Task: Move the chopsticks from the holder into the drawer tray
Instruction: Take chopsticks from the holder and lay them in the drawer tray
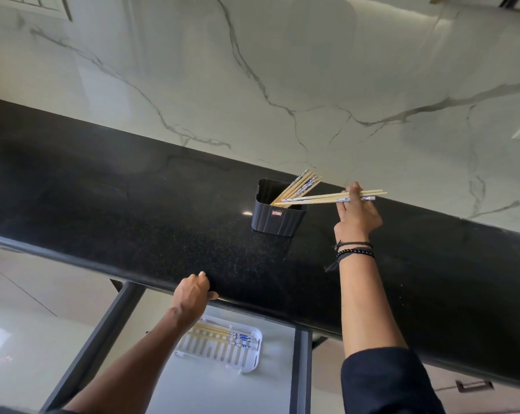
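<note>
A black ribbed holder (278,218) stands on the dark countertop with several wooden chopsticks (302,183) leaning out of it toward the wall. Just right of the holder, my right hand (357,215) pinches a few blue-patterned chopsticks (318,199), held level, their tips still over the holder's mouth. My left hand (194,291) grips the counter's front edge. Below, in the open drawer, a white slotted tray (223,351) holds a few chopsticks (223,333) along its far side.
The black stone countertop (133,204) runs across the view against a white marble wall (282,70). The open drawer's dark frame rails (302,369) flank the tray. A cabinet handle (473,385) shows at the lower right.
</note>
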